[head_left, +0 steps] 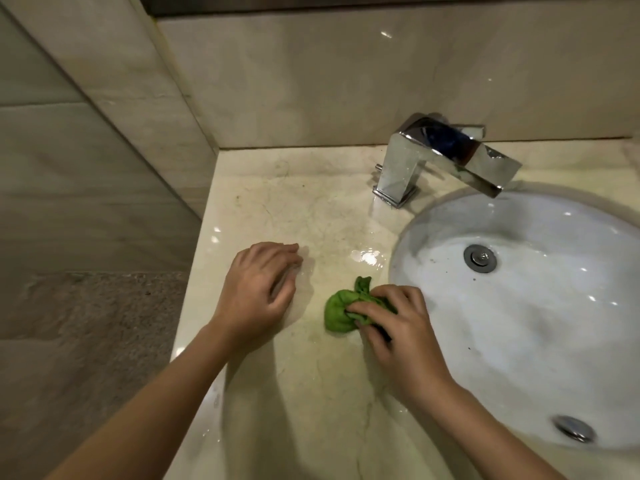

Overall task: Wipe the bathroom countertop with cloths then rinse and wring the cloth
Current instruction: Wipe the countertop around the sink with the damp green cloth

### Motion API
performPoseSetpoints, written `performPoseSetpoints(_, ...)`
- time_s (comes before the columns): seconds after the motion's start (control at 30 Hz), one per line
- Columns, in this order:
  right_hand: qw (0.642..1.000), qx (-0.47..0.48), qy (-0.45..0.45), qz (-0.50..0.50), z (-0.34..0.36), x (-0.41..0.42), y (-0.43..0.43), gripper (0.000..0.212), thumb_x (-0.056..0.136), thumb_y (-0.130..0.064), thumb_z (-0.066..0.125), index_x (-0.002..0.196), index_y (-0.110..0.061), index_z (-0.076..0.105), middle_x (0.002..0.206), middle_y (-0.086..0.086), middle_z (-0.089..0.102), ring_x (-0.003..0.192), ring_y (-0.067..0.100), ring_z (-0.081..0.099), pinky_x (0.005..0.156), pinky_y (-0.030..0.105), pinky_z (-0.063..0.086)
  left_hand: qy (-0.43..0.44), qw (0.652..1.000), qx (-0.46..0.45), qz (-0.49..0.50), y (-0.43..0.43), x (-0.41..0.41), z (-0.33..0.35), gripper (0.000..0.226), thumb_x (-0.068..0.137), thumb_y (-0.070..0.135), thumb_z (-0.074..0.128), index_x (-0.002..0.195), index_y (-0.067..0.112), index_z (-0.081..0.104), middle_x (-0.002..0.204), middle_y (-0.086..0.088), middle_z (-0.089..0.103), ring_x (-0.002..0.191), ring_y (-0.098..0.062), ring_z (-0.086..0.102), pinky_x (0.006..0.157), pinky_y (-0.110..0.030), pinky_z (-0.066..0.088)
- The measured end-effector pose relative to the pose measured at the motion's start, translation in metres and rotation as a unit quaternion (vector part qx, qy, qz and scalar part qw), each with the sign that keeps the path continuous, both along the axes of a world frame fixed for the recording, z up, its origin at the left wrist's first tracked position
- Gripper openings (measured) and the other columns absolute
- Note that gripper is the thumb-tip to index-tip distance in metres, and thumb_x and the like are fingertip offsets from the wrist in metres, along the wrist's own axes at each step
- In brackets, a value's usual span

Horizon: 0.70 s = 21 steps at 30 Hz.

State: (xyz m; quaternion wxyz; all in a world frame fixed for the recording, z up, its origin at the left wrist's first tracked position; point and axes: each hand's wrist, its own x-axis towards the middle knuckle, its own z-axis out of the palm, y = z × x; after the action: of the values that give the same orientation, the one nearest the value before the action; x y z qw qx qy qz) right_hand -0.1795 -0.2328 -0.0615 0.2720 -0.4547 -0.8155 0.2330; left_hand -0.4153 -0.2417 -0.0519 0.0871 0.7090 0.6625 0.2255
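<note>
A small green cloth (337,311) lies bunched up on the wet marble countertop (311,209), just left of the sink. My right hand (398,332) presses down on the cloth, fingers curled over its right part. My left hand (259,289) rests flat on the countertop to the left of the cloth, fingers spread slightly and holding nothing. Water films and small puddles shine on the marble between my hands and the faucet.
A white oval sink (519,341) with a metal drain (480,258) fills the right side. A square chrome faucet (440,154) stands behind it. Tiled walls close the back and left; the countertop's left edge drops to the floor (86,323).
</note>
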Motion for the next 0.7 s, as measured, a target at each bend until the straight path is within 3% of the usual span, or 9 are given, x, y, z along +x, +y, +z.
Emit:
performPoseSetpoints(0.07,0.999,-0.029,0.038,-0.025,0.007,0.005,0.007,0.024,0.078,-0.012,0.063,0.097,-0.024,0.07,0.101,-0.005,0.056,0.095,0.019,0.042,0.086,0.016,0.032,-0.001,1.0,-0.003,-0.022,0.002,0.01,0.005,0.029,0.087,0.028,0.048,0.108,0.019,0.065,0.117,0.007,0.063,0.111,-0.011,0.049,0.091,-0.025,0.034)
performPoseSetpoints(0.13,0.995,-0.054,0.069,-0.056,0.017,0.016,0.012,0.023,0.08,-0.011,0.064,0.097,-0.023,0.071,0.097,-0.005,0.055,0.094,0.02,0.042,0.085,0.011,0.03,0.002,0.999,-0.007,-0.045,0.004,0.022,0.011,0.029,0.086,0.03,0.048,0.106,0.019,0.066,0.115,0.006,0.063,0.109,-0.013,0.05,0.087,-0.028,0.038)
performPoseSetpoints(0.27,0.987,-0.096,0.09,-0.096,0.041,0.053,0.018,0.025,0.08,-0.006,0.071,0.098,-0.023,0.072,0.093,-0.003,0.055,0.092,0.027,0.048,0.079,0.028,0.043,-0.012,0.998,-0.02,-0.063,0.013,0.054,0.027,0.029,0.084,0.033,0.051,0.106,0.02,0.066,0.115,0.008,0.063,0.109,-0.014,0.05,0.085,-0.029,0.041)
performPoseSetpoints(0.47,0.982,-0.088,0.081,-0.148,0.069,0.138,0.027,0.027,0.079,-0.006,0.072,0.098,-0.025,0.071,0.092,-0.009,0.054,0.092,0.028,0.049,0.077,0.019,0.038,-0.022,0.994,-0.064,-0.09,0.022,0.122,0.042,0.042,0.082,0.041,0.047,0.115,0.02,0.062,0.117,0.004,0.063,0.107,-0.018,0.054,0.087,-0.034,0.047)
performPoseSetpoints(0.7,0.968,-0.07,0.133,-0.201,0.091,0.241,0.091,0.036,0.078,-0.007,0.072,0.091,-0.04,0.065,0.089,-0.017,0.052,0.088,0.033,0.054,0.076,0.037,0.047,0.076,0.979,-0.088,-0.169,0.057,0.235,0.033,0.036,0.074,0.042,0.051,0.106,0.029,0.061,0.108,0.011,0.065,0.093,-0.015,0.062,0.073,-0.028,0.05)
